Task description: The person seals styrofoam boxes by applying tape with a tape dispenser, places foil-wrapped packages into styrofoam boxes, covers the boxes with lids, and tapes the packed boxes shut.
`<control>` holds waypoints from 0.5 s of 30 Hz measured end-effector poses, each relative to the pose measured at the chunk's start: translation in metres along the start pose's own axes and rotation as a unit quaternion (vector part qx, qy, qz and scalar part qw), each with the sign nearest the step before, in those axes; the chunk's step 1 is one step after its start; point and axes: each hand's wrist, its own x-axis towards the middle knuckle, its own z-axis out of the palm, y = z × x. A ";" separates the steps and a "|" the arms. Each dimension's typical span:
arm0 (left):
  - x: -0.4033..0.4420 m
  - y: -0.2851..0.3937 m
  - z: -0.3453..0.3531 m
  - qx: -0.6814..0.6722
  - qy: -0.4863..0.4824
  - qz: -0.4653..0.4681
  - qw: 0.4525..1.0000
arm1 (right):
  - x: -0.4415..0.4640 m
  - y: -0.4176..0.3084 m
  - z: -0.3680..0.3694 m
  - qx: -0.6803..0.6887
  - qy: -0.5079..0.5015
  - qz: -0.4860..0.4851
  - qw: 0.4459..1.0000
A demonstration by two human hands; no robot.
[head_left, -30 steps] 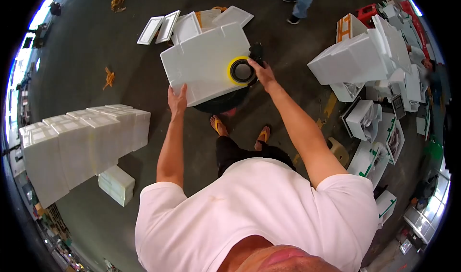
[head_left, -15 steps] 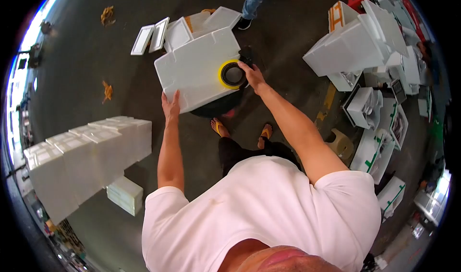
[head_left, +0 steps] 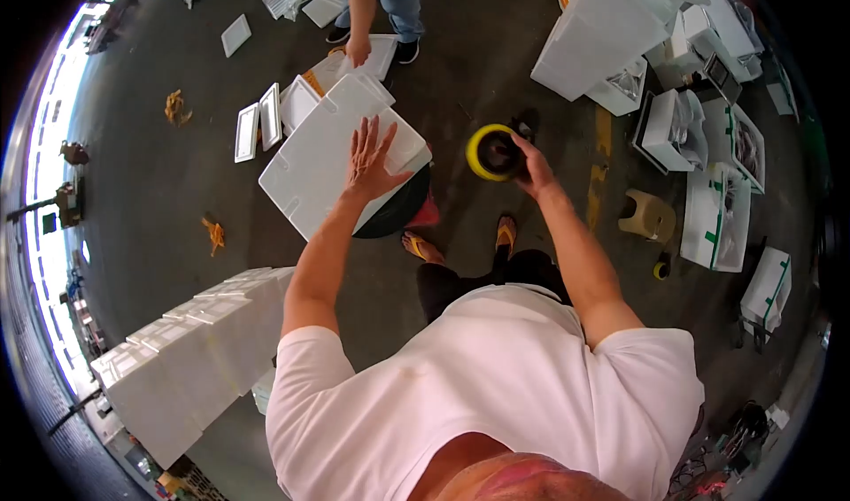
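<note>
A white foam box sits in front of me, turned at an angle, on a dark round support with something red at its side. Fingers spread, my left hand lies flat on the box's top near its right side. My right hand is closed around a tape dispenser loaded with a yellow tape roll. The dispenser is held in the air, right of the box and apart from it. Its handle is mostly hidden by my fingers.
Foam lids lie beyond the box, where a co-worker's hand reaches down. Stacked white boxes stand at left. Foam boxes and a beige stool are at right. Tape scraps litter the floor.
My left hand has gone from the box's near edge onto its top. The tape dispenser has moved right, away from the box. The box is turned more, and the co-worker now reaches toward the lids.
</note>
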 end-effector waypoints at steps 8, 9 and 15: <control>0.006 -0.004 0.011 0.061 -0.062 -0.008 0.996 | 0.026 0.024 -0.077 -0.022 0.062 0.042 0.997; 0.007 -0.003 0.012 0.060 -0.072 -0.007 0.996 | 0.027 0.020 -0.072 -0.020 0.063 0.045 0.997; 0.008 0.007 0.024 0.076 -0.049 -0.034 0.995 | 0.061 0.013 0.002 -0.063 -0.001 0.019 0.998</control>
